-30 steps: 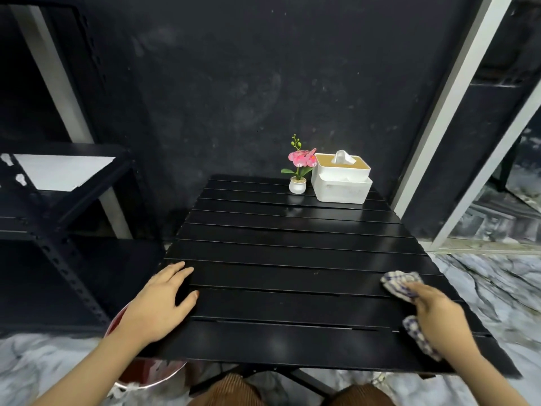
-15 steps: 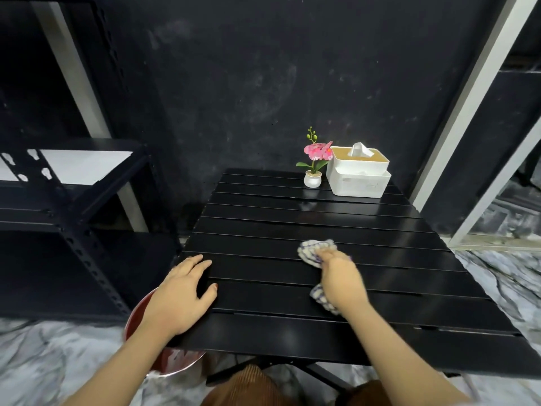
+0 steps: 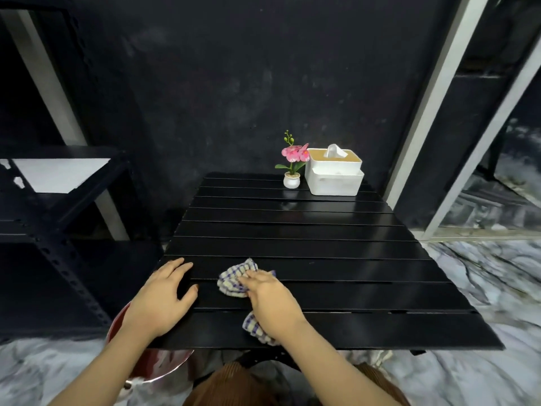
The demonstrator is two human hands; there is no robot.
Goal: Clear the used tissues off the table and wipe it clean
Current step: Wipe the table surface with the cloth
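No used tissues lay on the tabletop (image 3: 322, 247); the right hand (image 3: 270, 297), fingers gripping the cloth (image 3: 235, 278), wiped beside the left hand (image 3: 162, 297), fingers spread flat

At the far end of the slatted top, a small white pot (image 3: 291, 181) holds a pink flower (image 3: 295, 153) with green buds on a stem. Just right of it stands a white box (image 3: 334, 177) with a tan lid and a white sheet poking up from its slot. A black metal shelf (image 3: 58, 197) stands at the left. A red bin (image 3: 146, 358) sits on the marbled floor (image 3: 483, 288) at the near left. Behind is a dark wall (image 3: 248, 83).
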